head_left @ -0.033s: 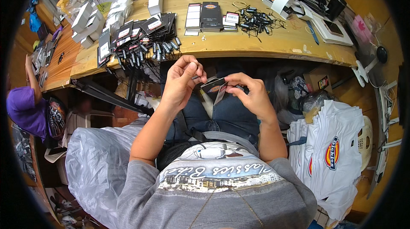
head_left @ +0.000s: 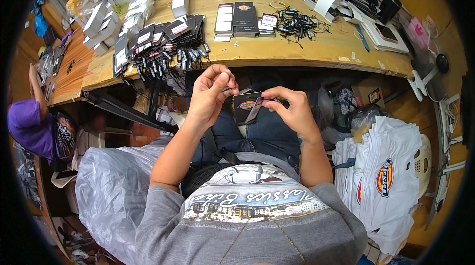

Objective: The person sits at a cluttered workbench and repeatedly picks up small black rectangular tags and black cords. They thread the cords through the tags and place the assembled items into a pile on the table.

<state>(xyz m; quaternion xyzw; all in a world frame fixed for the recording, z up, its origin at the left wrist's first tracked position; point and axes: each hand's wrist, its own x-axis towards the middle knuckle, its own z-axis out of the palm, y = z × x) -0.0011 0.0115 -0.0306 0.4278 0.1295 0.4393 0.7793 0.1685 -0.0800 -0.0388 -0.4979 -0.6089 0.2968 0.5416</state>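
A black hang tag (head_left: 243, 108) with a small colored logo hangs between my hands, above my lap. A smaller pale label (head_left: 255, 110) lies at an angle against its right side. My right hand (head_left: 293, 108) pinches at the tag's upper right corner, with a small dark piece by its fingertips. Left of the tag, my left hand (head_left: 212, 92) is closed, thumb pressed to its fingers. What it pinches is too small to make out, perhaps the string.
Strung black tags (head_left: 170, 42) are heaped at the table's (head_left: 316, 56) front left. Beyond my hands lie stacked black tags (head_left: 244, 18), barcode labels (head_left: 267, 22) and tangled black strings (head_left: 299, 23). Folded white shirts (head_left: 378, 181) stand at right, a plastic bag (head_left: 116, 191) at left. A person in purple (head_left: 30, 124) sits far left.
The black tag has turned from a tilted, edge-on position to hang more upright, its logo side showing. My right hand has shifted very slightly; my left hand stays in place.
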